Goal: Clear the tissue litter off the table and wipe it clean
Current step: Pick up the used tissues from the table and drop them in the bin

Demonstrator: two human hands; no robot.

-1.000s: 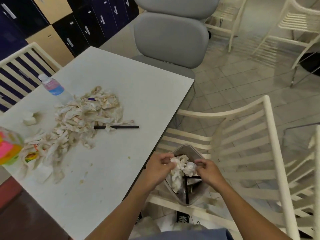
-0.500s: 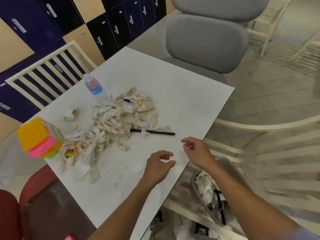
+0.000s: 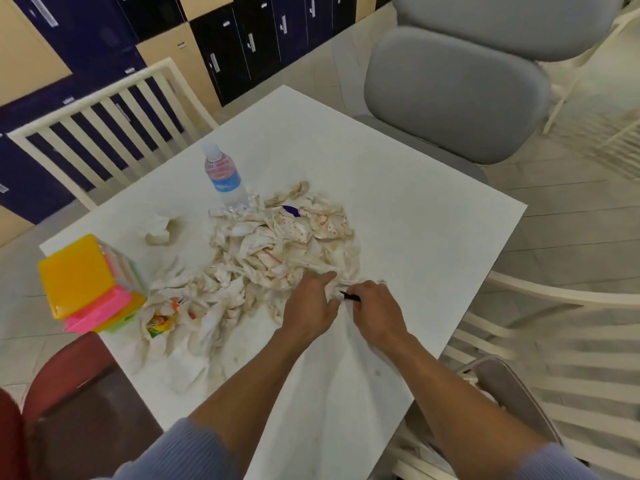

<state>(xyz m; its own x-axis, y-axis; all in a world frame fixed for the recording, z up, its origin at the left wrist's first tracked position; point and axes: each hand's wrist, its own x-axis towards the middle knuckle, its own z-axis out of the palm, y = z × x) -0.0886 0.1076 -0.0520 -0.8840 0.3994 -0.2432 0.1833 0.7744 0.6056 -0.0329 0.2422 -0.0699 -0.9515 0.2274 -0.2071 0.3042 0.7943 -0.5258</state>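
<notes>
While both hands worked at the near edge of the tissue pile point(image 3: 277, 251) on the counter point(image 3: 433, 216), the left hand point(image 3: 310, 306) pinched tissue under its curled fingers, and the right hand point(image 3: 375, 311) gripped a black stick point(image 3: 350, 297). Beyond the fingers stood 1 water bottle point(image 3: 223, 178).

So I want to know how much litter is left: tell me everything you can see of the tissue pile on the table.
The tissue pile is a loose, wide heap of crumpled white tissues with reddish-brown stains, spread across the middle of the white table. A purple scrap and a colourful wrapper lie among it. Its far edge reaches the base of the water bottle. At its near right edge the left hand rests on the tissues, with the right hand beside it.
</notes>
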